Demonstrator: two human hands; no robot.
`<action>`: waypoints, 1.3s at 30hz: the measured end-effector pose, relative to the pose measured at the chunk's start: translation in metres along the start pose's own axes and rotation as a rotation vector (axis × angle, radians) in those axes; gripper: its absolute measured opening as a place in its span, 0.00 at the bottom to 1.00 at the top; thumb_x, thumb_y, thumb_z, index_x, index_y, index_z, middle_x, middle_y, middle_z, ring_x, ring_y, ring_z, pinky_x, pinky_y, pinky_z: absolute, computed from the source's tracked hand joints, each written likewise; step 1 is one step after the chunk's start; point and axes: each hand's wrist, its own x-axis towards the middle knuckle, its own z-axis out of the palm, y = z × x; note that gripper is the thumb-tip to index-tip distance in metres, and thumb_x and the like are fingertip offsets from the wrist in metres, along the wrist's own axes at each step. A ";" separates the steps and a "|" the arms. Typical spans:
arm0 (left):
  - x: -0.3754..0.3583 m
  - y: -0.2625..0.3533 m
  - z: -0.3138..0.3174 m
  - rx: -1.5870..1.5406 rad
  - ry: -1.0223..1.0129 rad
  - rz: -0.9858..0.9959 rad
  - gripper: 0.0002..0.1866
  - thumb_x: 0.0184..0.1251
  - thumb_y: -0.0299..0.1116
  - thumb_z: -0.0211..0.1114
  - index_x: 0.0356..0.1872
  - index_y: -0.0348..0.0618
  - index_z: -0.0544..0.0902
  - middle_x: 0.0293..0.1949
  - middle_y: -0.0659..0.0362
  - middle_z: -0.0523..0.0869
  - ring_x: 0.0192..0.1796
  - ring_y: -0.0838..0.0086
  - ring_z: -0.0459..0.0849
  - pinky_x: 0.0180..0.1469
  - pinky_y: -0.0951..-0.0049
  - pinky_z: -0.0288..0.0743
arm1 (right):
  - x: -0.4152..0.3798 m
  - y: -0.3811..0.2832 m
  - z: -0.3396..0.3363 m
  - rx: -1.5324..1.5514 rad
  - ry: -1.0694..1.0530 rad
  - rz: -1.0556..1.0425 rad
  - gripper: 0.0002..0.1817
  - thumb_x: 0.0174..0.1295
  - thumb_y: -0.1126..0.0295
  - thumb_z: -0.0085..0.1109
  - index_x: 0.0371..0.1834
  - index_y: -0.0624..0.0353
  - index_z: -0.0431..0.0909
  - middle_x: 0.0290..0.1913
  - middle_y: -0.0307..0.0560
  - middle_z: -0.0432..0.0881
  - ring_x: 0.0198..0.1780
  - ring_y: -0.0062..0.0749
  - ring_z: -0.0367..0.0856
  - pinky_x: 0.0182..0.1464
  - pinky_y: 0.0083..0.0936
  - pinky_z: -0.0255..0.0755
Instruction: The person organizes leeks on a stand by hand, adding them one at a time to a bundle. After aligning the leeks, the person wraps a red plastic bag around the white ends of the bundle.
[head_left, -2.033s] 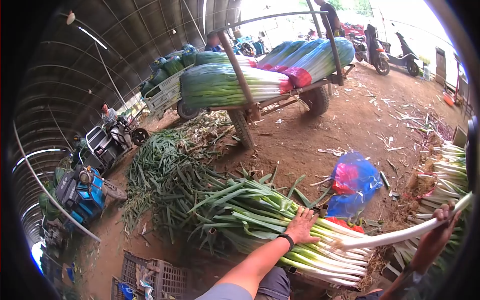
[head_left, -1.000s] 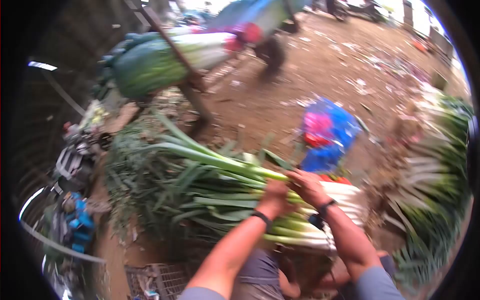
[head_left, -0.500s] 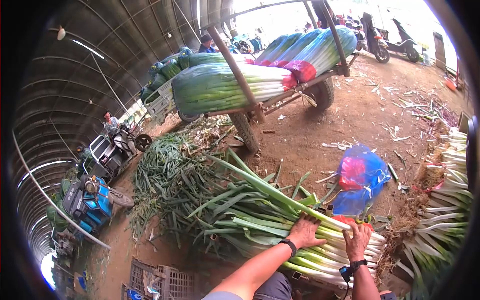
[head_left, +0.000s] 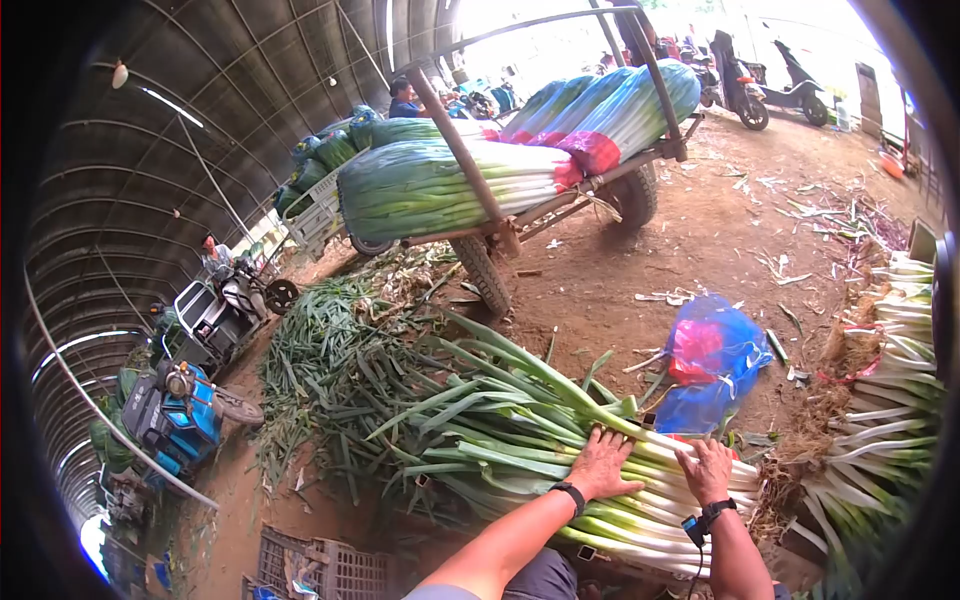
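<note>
A large pile of long green onions (head_left: 640, 500) lies in front of me, leaves to the left and white stems to the right. My left hand (head_left: 602, 465) rests on the stalks where green turns to white, its fingers spread. Farther right, my right hand (head_left: 707, 470) lies over the white stems near the root end, its fingers apart. Both palms press on the top of the pile. One thick stalk (head_left: 555, 385) runs along the far edge of the pile, beyond both hands. A blue and red plastic bag (head_left: 715, 365) lies on the ground just past the pile.
A cart (head_left: 510, 240) bearing wrapped onion bundles (head_left: 450, 185) stands ahead. Cut leaves (head_left: 330, 370) are heaped to the left. More onions (head_left: 880, 430) lie at the right. A plastic crate (head_left: 345, 568) is at the lower left. Two people and several vehicles are farther off.
My right hand now lies flatter on the white stems, and the thick stalk at the far edge sits lower near it. The whole view has shifted slightly.
</note>
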 end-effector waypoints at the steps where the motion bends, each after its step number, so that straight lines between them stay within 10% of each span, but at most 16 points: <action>1: -0.001 0.000 -0.004 -0.008 -0.019 -0.005 0.56 0.59 0.78 0.59 0.74 0.36 0.72 0.75 0.40 0.70 0.79 0.48 0.62 0.83 0.43 0.44 | -0.003 0.003 -0.001 -0.051 0.006 0.038 0.19 0.61 0.49 0.71 0.47 0.50 0.87 0.46 0.47 0.83 0.52 0.47 0.78 0.57 0.44 0.66; 9: 0.002 -0.003 -0.002 0.086 -0.072 -0.005 0.53 0.59 0.77 0.60 0.72 0.38 0.75 0.69 0.42 0.76 0.74 0.49 0.70 0.81 0.41 0.48 | -0.015 0.028 0.005 0.018 0.104 0.024 0.19 0.60 0.49 0.72 0.43 0.53 0.86 0.41 0.48 0.81 0.50 0.47 0.77 0.57 0.44 0.67; 13: 0.003 -0.011 0.020 -0.166 0.054 -0.081 0.51 0.50 0.72 0.71 0.68 0.44 0.77 0.66 0.43 0.79 0.71 0.48 0.73 0.80 0.48 0.57 | -0.001 -0.033 -0.040 0.202 0.234 -0.166 0.21 0.55 0.66 0.80 0.53 0.51 0.88 0.47 0.47 0.85 0.52 0.46 0.80 0.52 0.44 0.70; 17: 0.003 -0.002 0.015 0.138 0.186 0.047 0.52 0.52 0.73 0.71 0.68 0.38 0.76 0.67 0.42 0.78 0.74 0.51 0.72 0.81 0.42 0.52 | 0.013 -0.037 -0.023 0.155 0.338 -0.206 0.16 0.60 0.51 0.74 0.45 0.46 0.86 0.36 0.38 0.77 0.44 0.37 0.77 0.51 0.37 0.67; 25: 0.001 -0.001 0.021 -0.086 0.181 0.008 0.50 0.53 0.73 0.69 0.66 0.39 0.79 0.62 0.44 0.80 0.68 0.49 0.75 0.77 0.42 0.56 | 0.004 0.004 0.002 0.326 0.234 -0.166 0.14 0.59 0.60 0.77 0.43 0.54 0.87 0.41 0.47 0.82 0.48 0.45 0.79 0.51 0.43 0.71; 27: 0.004 0.004 -0.007 -0.070 -0.087 -0.036 0.51 0.55 0.75 0.66 0.66 0.38 0.80 0.68 0.42 0.78 0.73 0.48 0.71 0.78 0.42 0.53 | -0.003 0.037 0.019 0.059 -0.025 -0.047 0.18 0.63 0.52 0.72 0.42 0.55 0.86 0.45 0.49 0.83 0.51 0.50 0.79 0.55 0.46 0.70; 39: 0.001 0.002 0.005 0.023 -0.003 -0.006 0.55 0.58 0.79 0.58 0.70 0.37 0.75 0.66 0.42 0.75 0.73 0.51 0.69 0.81 0.44 0.46 | 0.001 0.053 0.009 -0.066 -0.195 -0.002 0.25 0.68 0.40 0.59 0.40 0.54 0.81 0.40 0.51 0.82 0.47 0.50 0.82 0.50 0.46 0.71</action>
